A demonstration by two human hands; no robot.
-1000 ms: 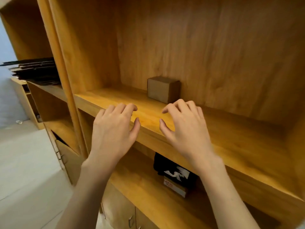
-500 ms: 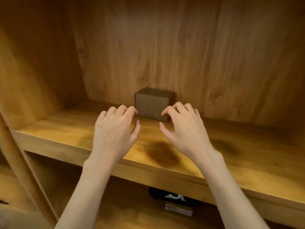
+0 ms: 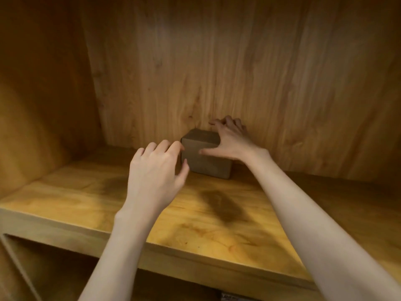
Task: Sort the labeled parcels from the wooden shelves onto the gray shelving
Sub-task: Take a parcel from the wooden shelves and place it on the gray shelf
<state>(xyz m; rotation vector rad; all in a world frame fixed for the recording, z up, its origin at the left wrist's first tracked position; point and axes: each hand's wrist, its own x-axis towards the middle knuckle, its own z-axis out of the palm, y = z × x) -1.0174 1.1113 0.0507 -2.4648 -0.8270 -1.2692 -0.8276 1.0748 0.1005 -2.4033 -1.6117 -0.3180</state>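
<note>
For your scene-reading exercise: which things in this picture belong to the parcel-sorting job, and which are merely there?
Part of the job:
- cardboard parcel
- wooden shelf it stands on
- right hand, spread over the parcel
- left hand, beside the parcel

Merely there:
- label-like scrap on the lower shelf, mostly hidden

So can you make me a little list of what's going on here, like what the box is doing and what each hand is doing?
box: small brown cardboard box, sitting at the back of the wooden shelf, close to the back wall
left hand: left hand beside the box's left side, fingers curled, fingertips at its edge; no clear hold
right hand: right hand spread over the box's top right, thumb across the front, fingers reaching behind
label: none visible on the faces shown
lifted yet: no, the box sits on the shelf
</note>
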